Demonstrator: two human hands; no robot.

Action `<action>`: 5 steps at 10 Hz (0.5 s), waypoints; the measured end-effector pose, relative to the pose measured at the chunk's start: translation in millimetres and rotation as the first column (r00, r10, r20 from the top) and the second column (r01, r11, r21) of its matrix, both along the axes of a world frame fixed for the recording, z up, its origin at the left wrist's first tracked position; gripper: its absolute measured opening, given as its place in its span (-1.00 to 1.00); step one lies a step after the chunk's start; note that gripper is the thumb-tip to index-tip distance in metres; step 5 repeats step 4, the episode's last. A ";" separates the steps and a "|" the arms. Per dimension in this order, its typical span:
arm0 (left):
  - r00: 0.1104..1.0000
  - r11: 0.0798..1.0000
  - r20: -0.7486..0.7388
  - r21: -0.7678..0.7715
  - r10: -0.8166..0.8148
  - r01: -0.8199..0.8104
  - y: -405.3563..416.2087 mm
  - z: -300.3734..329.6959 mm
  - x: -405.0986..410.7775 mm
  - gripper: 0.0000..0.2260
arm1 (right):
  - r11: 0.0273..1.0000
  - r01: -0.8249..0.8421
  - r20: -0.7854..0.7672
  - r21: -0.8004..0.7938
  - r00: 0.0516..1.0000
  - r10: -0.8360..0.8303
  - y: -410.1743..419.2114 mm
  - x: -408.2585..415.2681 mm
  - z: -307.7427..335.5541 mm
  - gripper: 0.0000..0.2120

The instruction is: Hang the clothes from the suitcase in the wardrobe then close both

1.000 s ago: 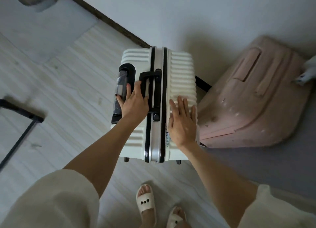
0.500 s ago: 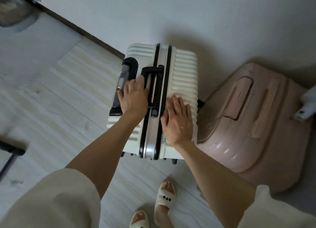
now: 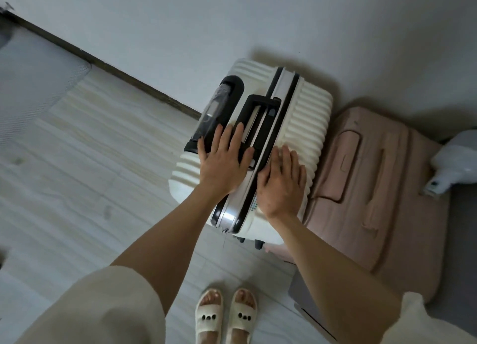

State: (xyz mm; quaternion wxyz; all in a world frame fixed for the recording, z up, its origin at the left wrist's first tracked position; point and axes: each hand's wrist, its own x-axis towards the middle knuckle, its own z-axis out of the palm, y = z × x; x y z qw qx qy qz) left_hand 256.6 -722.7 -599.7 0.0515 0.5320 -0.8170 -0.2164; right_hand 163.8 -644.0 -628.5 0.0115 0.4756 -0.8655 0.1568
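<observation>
My two feet in cream slippers [image 3: 222, 315] stand on the pale wood floor [image 3: 77, 189], my sleeves cut off by the frame's edge. Just ahead stands one closed white ribbed suitcase [image 3: 304, 116], upright, wheels mostly hidden beneath it. My left hand [image 3: 224, 163] lies flat across its black handle [image 3: 254, 116], fingers straight, gripping nothing. My right hand [image 3: 282, 182] presses flat on the ribs. One pink suitcase [image 3: 366, 189] leans beside it, against the wall [image 3: 232, 21].
</observation>
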 end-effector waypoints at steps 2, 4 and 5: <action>0.999 0.995 0.013 -0.091 -0.036 0.037 -9.9 -6.3 -12.8 -0.47 | 0.997 0.052 0.103 0.056 0.993 -0.057 -6.0 -6.0 5.5 -0.41; 0.998 0.994 0.050 -0.106 -0.028 0.034 -13.4 -4.6 -15.5 -0.49 | 0.996 0.071 0.485 0.059 0.870 -0.091 -12.8 -14.8 24.3 -0.54; 0.998 0.994 0.050 -0.106 -0.028 0.034 -13.4 -4.6 -15.5 -0.49 | 0.996 0.071 0.485 0.059 0.870 -0.091 -12.8 -14.8 24.3 -0.54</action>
